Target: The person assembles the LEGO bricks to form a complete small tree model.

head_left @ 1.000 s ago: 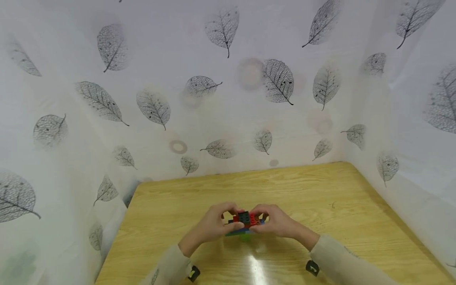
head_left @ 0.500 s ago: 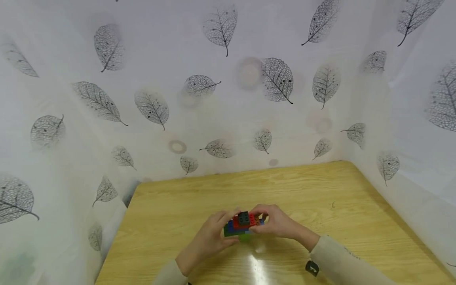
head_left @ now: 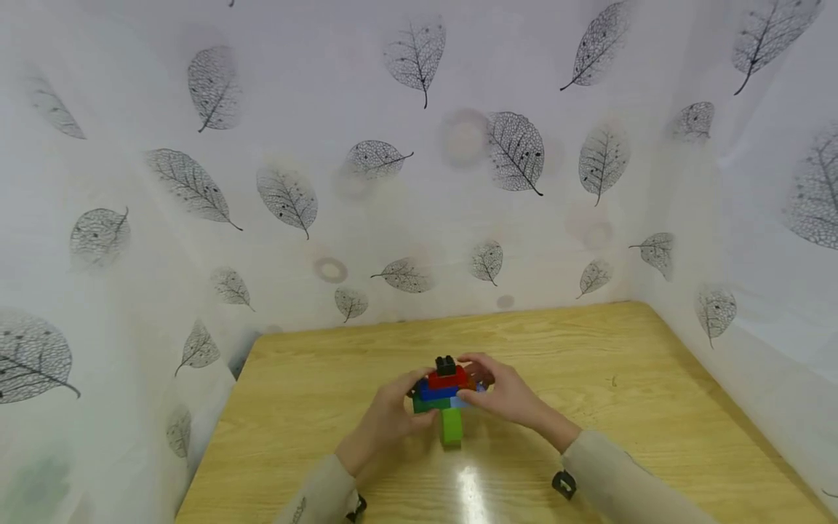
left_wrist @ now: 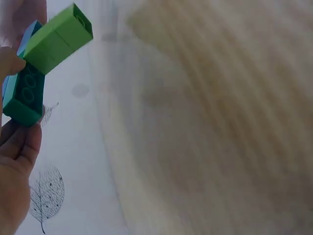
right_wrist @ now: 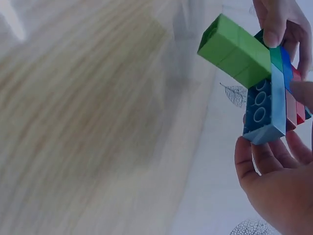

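Observation:
A toy-brick model is held up between both hands, above the table. Its crosspiece joins a dark green brick and a light blue brick, with hollow undersides showing in the wrist views. Blue and red bricks are stacked over them, topped by a black brick. A stem of bright green bricks points down from the middle. My left hand grips the dark green end between thumb and fingers. My right hand holds the light blue end, its thumb on the near side.
Below is a wood-grain table with a bright light reflection near its front. White cloth printed with grey leaves hangs along the back and both sides. A small dark device sits at the right sleeve.
The model has risen and tilted back, exposing more of the green stem. My left hand has loosened, shifted toward the dark green end and gripped there. My right hand has kept its hold.

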Available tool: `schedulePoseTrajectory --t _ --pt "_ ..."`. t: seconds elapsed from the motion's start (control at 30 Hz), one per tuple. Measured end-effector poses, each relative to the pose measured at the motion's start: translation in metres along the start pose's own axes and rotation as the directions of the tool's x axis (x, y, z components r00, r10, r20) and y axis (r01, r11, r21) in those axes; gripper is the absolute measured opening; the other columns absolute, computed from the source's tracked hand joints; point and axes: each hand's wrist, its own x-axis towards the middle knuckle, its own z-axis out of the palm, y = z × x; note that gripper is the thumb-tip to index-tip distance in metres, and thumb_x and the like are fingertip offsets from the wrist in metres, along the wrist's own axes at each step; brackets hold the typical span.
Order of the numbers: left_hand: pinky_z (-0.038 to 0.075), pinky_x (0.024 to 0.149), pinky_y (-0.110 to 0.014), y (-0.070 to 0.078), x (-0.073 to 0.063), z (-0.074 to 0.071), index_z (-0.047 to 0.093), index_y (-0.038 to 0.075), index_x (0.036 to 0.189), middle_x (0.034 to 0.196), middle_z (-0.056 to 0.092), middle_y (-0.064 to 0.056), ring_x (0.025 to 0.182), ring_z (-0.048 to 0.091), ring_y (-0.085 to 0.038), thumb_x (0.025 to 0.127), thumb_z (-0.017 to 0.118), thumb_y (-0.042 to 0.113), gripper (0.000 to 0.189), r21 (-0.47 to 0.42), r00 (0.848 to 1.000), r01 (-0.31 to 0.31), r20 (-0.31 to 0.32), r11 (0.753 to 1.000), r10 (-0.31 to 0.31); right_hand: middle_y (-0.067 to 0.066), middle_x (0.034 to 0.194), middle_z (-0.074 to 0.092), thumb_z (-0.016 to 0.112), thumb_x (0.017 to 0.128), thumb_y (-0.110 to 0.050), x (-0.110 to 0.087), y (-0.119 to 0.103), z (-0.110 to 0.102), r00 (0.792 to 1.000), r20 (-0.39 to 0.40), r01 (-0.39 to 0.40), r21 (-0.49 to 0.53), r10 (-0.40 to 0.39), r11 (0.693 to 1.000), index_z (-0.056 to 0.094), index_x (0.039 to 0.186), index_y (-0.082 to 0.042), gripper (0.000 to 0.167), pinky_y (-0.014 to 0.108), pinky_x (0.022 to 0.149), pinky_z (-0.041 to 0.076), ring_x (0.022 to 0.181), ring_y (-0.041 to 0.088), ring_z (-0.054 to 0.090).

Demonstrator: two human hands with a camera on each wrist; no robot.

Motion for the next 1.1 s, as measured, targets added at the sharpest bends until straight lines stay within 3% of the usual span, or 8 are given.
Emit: schedulePoseTrajectory --t 0.1,0.17,0.33,0.47,0.67,0.9,1.1 --pt "0.060 0.074 -0.026 -0.014 0.009 -0.001 0.058 0.002 0.144 0.120 0.075 -0.013 0.089 0.069 -0.015 0.081 0.090 0.008 0.072 -0.063 0.996 0.085 0.001 0.994 -0.085 0.011 0.134 0.068 0.083 0.091 -0.021 0.009 0.004 -0.001 1.000 -0.011 0.016 -0.030 -0.017 0.999 0.051 0.151 -0.008 0.069 0.034 0.091 0.058 0.110 0.024 0.069" --pt "0.060 0.075 -0.027 -0.021 0.015 -0.003 0.059 0.003 0.145 0.118 0.076 -0.014 0.088 0.069 -0.016 0.082 0.089 0.008 0.070 -0.119 0.986 0.165 0.016 0.979 -0.164 0.011 0.138 0.065 0.083 0.089 -0.016 0.015 0.006 -0.001 1.000 -0.003 0.022 -0.051 -0.022 0.998 0.048 0.153 -0.009 0.073 0.034 0.093 0.058 0.113 0.024 0.067" --pt "0.060 0.084 -0.028 -0.034 0.027 -0.006 0.059 0.006 0.148 0.123 0.074 -0.018 0.097 0.070 -0.023 0.086 0.086 0.012 0.068 -0.217 0.930 0.367 0.100 0.905 -0.353 0.017 0.137 0.063 0.081 0.088 -0.006 0.030 0.014 -0.002 0.999 0.005 0.041 -0.089 -0.041 0.995 0.048 0.154 -0.005 0.074 0.034 0.089 0.059 0.109 0.025 0.068" --pt "0.058 0.092 -0.031 -0.041 0.033 -0.003 0.056 0.008 0.150 0.130 0.070 -0.017 0.105 0.068 -0.025 0.090 0.084 0.019 0.068 -0.207 0.886 0.461 0.165 0.863 -0.434 0.015 0.130 0.067 0.081 0.086 -0.009 0.041 0.023 -0.005 1.000 0.012 -0.006 -0.109 0.007 0.994 0.052 0.151 -0.006 0.071 0.033 0.087 0.059 0.103 0.022 0.068" --pt "0.057 0.096 -0.038 -0.053 0.036 0.004 0.055 0.006 0.150 0.129 0.070 -0.016 0.113 0.067 -0.028 0.096 0.080 0.025 0.062 -0.173 0.860 0.501 0.206 0.848 -0.466 0.015 0.123 0.068 0.082 0.085 -0.011 0.052 0.039 -0.009 0.995 0.057 -0.075 -0.079 0.080 0.994 0.055 0.148 -0.005 0.069 0.037 0.089 0.058 0.108 0.027 0.067" --pt "0.057 0.094 -0.039 -0.061 0.037 0.011 0.059 0.003 0.146 0.128 0.070 -0.019 0.109 0.066 -0.027 0.098 0.078 0.026 0.057 -0.145 0.835 0.539 0.221 0.829 -0.504 0.018 0.127 0.069 0.082 0.087 -0.014 0.059 0.049 -0.007 0.982 0.107 -0.147 -0.082 0.155 0.986 0.055 0.149 -0.003 0.068 0.048 0.098 0.055 0.115 0.031 0.065" --pt "0.055 0.092 -0.039 -0.063 0.036 0.018 0.061 0.004 0.144 0.123 0.070 -0.015 0.102 0.063 -0.022 0.098 0.078 0.028 0.055 -0.137 0.808 0.579 0.227 0.804 -0.543 0.016 0.128 0.069 0.081 0.090 -0.012 0.060 0.057 -0.005 0.976 0.126 -0.169 -0.096 0.180 0.981 0.054 0.150 -0.003 0.067 0.046 0.100 0.055 0.115 0.028 0.064"
